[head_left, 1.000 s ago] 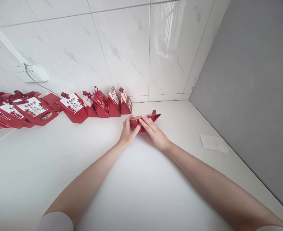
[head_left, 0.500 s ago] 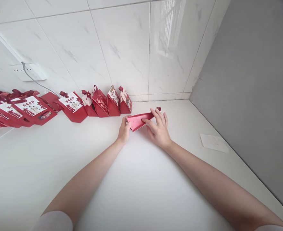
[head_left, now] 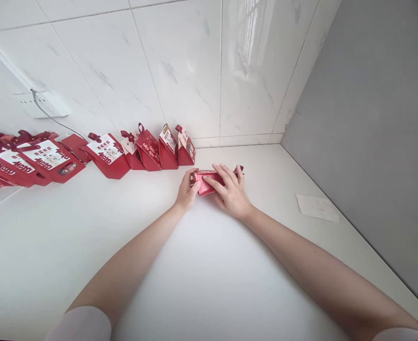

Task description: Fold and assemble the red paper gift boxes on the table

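A red paper gift box with a pink inside lies tilted between my hands above the white tabletop, one side of it showing open. My left hand grips its left end, thumb in front and fingers behind. Over the right part of the box is my right hand, fingers bent across its top edge and the index finger reaching into the pink interior. A dark red ribbon loop sticks out past the right fingertips. My right fingers cover much of the box.
Along the tiled wall stand several red gift boxes with ribbon loops, more crowded at the left. A white wall socket has a grey cable running down behind them. At right, a flat white paper lies near a grey panel.
The box has turned to lie more level and shifted slightly right and down. My left hand moved a little right with it; my right fingers reach further across the box.
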Tool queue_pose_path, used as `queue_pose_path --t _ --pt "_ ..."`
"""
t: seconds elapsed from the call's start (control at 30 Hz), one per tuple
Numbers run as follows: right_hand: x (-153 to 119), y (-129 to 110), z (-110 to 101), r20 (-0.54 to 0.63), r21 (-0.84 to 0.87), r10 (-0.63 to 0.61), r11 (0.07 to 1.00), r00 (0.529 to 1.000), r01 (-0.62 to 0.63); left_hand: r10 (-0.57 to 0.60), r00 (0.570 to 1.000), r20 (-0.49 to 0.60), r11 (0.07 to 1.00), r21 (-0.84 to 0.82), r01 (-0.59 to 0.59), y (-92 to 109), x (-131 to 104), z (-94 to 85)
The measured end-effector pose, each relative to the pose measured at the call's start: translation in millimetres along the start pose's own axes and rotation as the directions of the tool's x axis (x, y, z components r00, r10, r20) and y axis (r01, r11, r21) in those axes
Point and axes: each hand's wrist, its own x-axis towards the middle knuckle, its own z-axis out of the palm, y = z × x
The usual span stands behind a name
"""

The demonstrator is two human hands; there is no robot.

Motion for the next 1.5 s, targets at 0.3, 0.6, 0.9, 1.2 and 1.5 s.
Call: queue_pose_path --t 0.3,0.6,0.9,1.2,1.5 --pt "1 2 -1 -0.014 -0.001 0.091 0.996 0.996 -0.091 -0.059 0.997 -0.043 0.998 -0.007 0.059 -2 3 -2.0" --pt "1 6 -1 -0.034 -0.021 0.136 0.99 0.99 -0.137 -0.053 0.997 -0.063 0.999 -0.016 0.052 -2 4 -2.2" --pt "1 5 -1 -0.005 0.012 0.102 0.995 0.995 -0.102 -0.002 0.999 -0.042 0.999 0.05 0.004 -4 3 -4.1" --pt "0 5 -1 0.014 -0.031 0.062 0.998 0.998 -0.061 0.041 0.999 -0.019 0.996 0.078 -0.04 -11 4 -4.7" --pt "0 5 -1 0.023 -0.029 0.041 0.999 0.999 -0.04 0.042 0.999 0.0 0.994 0.103 -0.042 -14 4 -4.8"
